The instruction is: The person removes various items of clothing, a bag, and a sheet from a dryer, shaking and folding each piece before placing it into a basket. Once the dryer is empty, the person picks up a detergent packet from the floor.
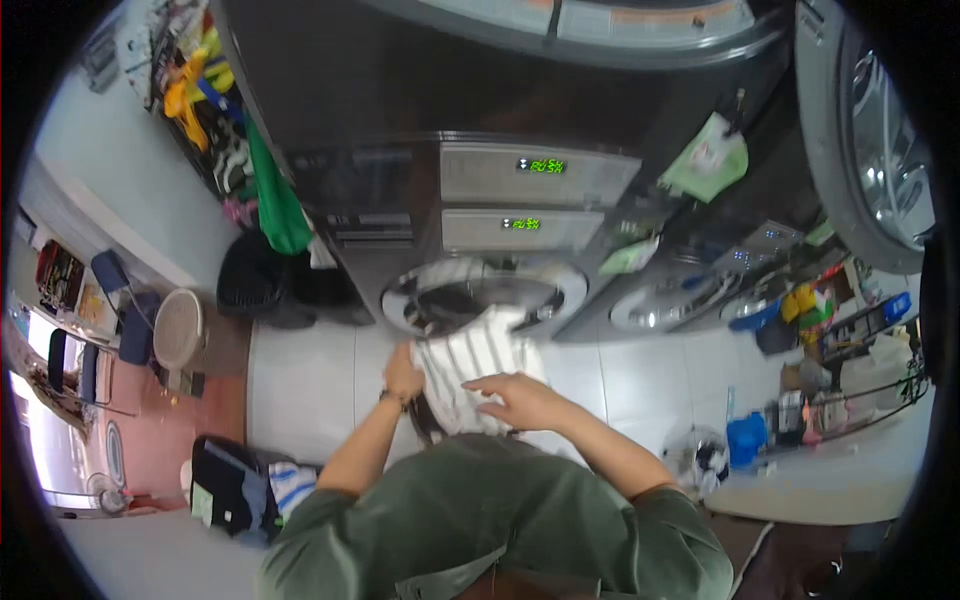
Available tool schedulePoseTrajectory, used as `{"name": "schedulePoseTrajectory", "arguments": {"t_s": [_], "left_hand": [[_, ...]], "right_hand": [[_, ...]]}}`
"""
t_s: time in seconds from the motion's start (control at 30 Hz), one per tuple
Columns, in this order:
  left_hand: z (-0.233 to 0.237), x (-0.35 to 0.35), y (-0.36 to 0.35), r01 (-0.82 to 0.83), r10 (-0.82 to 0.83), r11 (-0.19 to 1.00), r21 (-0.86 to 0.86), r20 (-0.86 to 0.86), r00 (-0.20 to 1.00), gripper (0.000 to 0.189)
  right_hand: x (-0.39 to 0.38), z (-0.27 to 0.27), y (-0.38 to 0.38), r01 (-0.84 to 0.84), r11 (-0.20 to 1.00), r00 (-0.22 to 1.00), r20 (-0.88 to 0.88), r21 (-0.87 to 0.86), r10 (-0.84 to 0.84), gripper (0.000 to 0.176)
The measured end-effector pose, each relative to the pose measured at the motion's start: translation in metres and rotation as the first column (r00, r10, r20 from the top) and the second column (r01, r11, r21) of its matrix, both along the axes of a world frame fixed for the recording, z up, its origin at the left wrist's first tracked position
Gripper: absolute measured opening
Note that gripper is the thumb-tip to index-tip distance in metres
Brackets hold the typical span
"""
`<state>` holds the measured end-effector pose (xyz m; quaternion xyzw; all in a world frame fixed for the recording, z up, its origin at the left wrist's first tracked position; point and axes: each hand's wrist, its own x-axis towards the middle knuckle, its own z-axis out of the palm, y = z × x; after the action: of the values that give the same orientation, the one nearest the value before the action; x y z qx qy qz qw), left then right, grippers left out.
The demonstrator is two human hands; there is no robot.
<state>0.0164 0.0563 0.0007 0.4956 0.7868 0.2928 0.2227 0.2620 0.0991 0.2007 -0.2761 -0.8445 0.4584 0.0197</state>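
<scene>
A white cloth with dark stripes [455, 365] hangs in front of my body, just below the round door of a front-loading washing machine [575, 300]. At the cloth's left edge, my left hand [403, 374] is closed on it. My right hand [522, 401] lies over the right part of the cloth with its fingers stretched out and apart. Part of the striped cloth reaches up to the lower rim of the round door. Something dark shows beneath the cloth near my waist.
Green digits glow on the control panel [540, 180]. A second machine [670, 300] stands to the right, below an open round door [875, 150]. On the left are a green cloth [275, 200], a black bin [262, 280] and a round stool [180, 328]. A black bag [225, 490] sits behind left.
</scene>
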Motion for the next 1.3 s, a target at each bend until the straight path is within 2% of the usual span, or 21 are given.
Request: {"name": "schedulePoseTrajectory", "arguments": {"t_s": [0.1,0.17,0.2,0.23,0.27,0.37,0.4,0.47,0.53,0.6,0.63,0.73,0.77,0.8,0.87,1.0,1.07,1.13,1.2,1.27,1.3], "left_hand": [[-0.014,0.002,-0.022,0.016,-0.018,0.998,-0.067,-0.024,1.0,0.052],[-0.027,0.004,-0.036,0.005,-0.005,1.0,-0.03,0.015,1.0,0.049],[-0.044,0.001,-0.04,0.002,-0.002,1.0,0.008,0.034,0.999,0.048],[-0.048,0.002,-0.045,-0.017,0.018,1.0,-0.013,0.075,0.997,0.047],[-0.049,0.002,-0.051,-0.036,0.04,0.999,-0.038,0.117,0.992,0.046],[-0.041,0.007,-0.068,-0.1,0.097,0.995,0.031,0.097,0.991,0.043],[-0.038,0.008,-0.073,-0.135,0.13,0.99,0.036,0.12,0.984,0.042],[-0.036,0.009,-0.084,-0.187,0.178,0.982,0.035,0.179,0.968,0.042],[-0.032,0.007,-0.092,-0.22,0.205,0.975,0.031,0.25,0.946,0.043],[-0.015,0.014,-0.104,-0.289,0.301,0.954,-0.083,0.281,0.911,0.043],[-0.011,0.016,-0.108,-0.318,0.347,0.937,-0.143,0.292,0.891,0.042],[-0.023,0.021,-0.124,-0.377,0.369,0.925,-0.04,0.326,0.871,0.04],[-0.025,0.019,-0.127,-0.394,0.391,0.916,-0.073,0.376,0.84,0.039],[-0.014,0.019,-0.125,-0.386,0.39,0.918,-0.09,0.387,0.836,0.039],[0.02,0.014,-0.115,-0.369,0.384,0.922,-0.119,0.407,0.829,0.039],[0.057,-0.013,-0.081,-0.157,0.096,0.978,0.138,0.37,0.924,0.037],[0.09,-0.02,-0.057,-0.06,-0.004,0.982,0.181,0.336,0.942,0.036],[0.133,-0.02,-0.031,0.073,-0.163,0.96,0.272,0.324,0.932,0.035],[0.185,-0.015,-0.005,0.219,-0.345,0.895,0.388,0.292,0.892,0.033],[0.216,-0.005,0.028,0.311,-0.499,0.802,0.51,0.285,0.818,0.034],[0.23,-0.002,0.043,0.368,-0.565,0.753,0.545,0.248,0.787,0.037]], "right_hand": [[-0.008,0.116,0.063,0.157,0.838,0.952,-0.305,0.523,0.012,0.03],[-0.012,0.199,0.1,0.349,0.439,0.907,-0.417,0.828,0.065,0.025],[-0.022,0.241,0.128,0.478,0.243,0.794,-0.534,0.844,0.291,0.024],[-0.03,0.273,0.145,0.574,0.243,0.766,-0.617,0.782,0.181,0.021],[-0.041,0.31,0.178,0.643,0.01,0.714,-0.604,0.766,0.354,0.02],[-0.068,0.385,0.281,0.455,-0.507,0.873,-0.478,0.732,0.094,0.031],[-0.078,0.398,0.311,0.339,-0.55,0.899,-0.435,0.763,-0.048,0.032],[-0.1,0.41,0.354,0.088,-0.495,0.861,-0.316,0.865,-0.399,0.034],[-0.121,0.413,0.373,0.048,-0.385,0.782,-0.274,0.922,-0.56,0.032],[-0.13,0.399,0.417,0.043,-0.466,0.825,-0.295,0.884,-0.482,0.033],[-0.132,0.397,0.417,-0.009,-0.393,0.836,-0.209,0.92,-0.508,0.033],[-0.148,0.413,0.411,0.28,0.003,0.853,-0.248,0.96,-0.46,0.032],[-0.147,0.41,0.406,0.514,-0.023,0.826,-0.503,0.857,-0.255,0.032],[-0.146,0.41,0.395,0.678,0.054,0.734,-0.67,0.734,-0.111,0.032],[-0.137,0.407,0.362,0.803,0.386,0.437,-0.889,0.454,0.136,0.029],[-0.086,0.359,0.244,0.592,0.671,0.278,-0.895,0.446,0.349,0.021],[-0.058,0.308,0.19,0.613,0.584,0.334,-0.844,0.533,0.42,0.022],[-0.029,0.264,0.15,0.541,0.649,0.429,-0.839,0.535,0.335,0.017],[0.002,0.221,0.132,0.508,0.502,0.635,-0.698,0.7,0.331,0.015],[0.017,0.18,0.105,0.57,0.548,0.604,-0.764,0.612,0.225,0.022],[0.021,0.17,0.083,0.596,0.654,0.536,-0.837,0.466,0.108,0.023]]}}
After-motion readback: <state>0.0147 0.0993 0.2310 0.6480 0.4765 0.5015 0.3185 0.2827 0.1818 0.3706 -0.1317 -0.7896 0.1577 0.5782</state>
